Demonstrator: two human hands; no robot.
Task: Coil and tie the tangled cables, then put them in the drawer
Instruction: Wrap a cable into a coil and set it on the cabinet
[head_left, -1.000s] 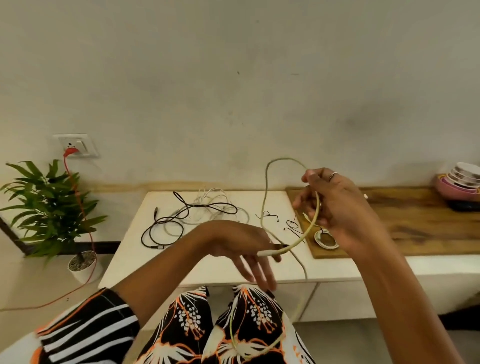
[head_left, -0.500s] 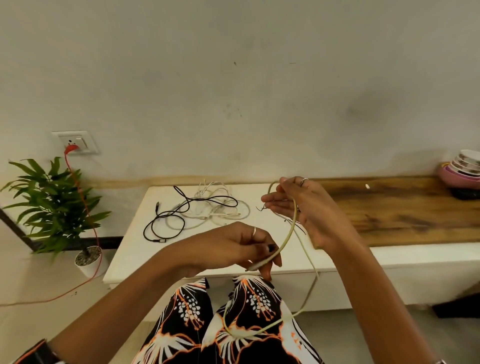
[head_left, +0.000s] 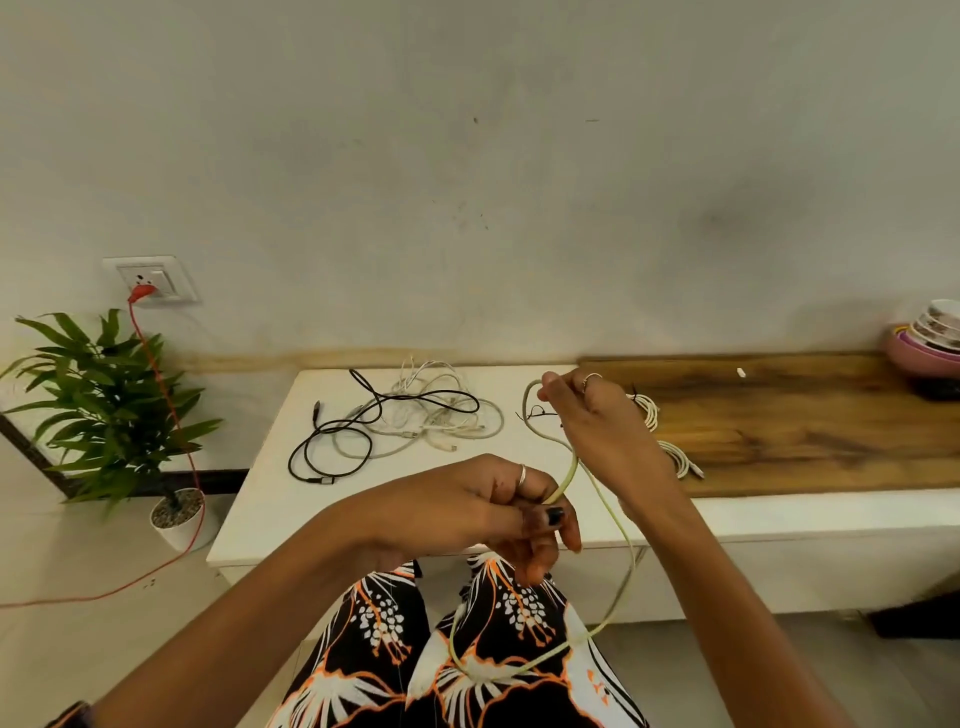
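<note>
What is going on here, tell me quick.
A person sits at a low white table, winding a pale green cable into a loop. The left hand pinches one end of it; the right hand holds the loop higher up, and the rest sags onto the lap. A tangle of black and white cables lies untouched on the table. Two white bundles lie on the wooden board. Nothing is in a drawer yet.

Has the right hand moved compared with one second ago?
Yes. The right hand, gripping the pale green cable, moved left off the wooden board, over the white table.
</note>
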